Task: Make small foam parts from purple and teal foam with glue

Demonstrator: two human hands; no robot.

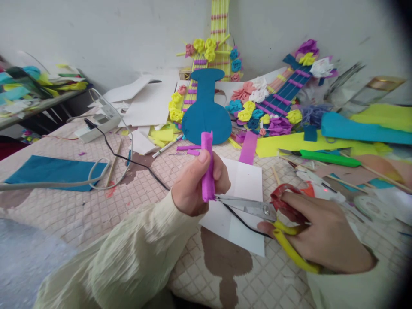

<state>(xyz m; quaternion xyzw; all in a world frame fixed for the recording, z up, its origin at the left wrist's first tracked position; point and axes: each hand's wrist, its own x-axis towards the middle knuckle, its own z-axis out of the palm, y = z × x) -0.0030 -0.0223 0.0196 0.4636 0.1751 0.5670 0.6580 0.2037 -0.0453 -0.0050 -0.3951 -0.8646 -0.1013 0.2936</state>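
My left hand (196, 182) is closed round a purple paper roll (207, 171), held upright with the thumb across its side. In my right hand (325, 227) is a pair of scissors (254, 207) with one red and one yellow handle. The blades are slightly apart, and their tips reach the bottom end of the roll. Behind my left hand stands a blue guitar-shaped cutout (206, 113). Beneath both hands lies a folded white sheet (246, 189), and a purple paper strip (248, 148) is just behind it.
Decorated paper guitars (280, 98) lean against the wall at the back. A power strip (98, 126) with cables and a blue paper piece (54, 171) lie left. To the right are a green cutter knife (330, 158), a white glue gun (322, 184) and coloured paper.
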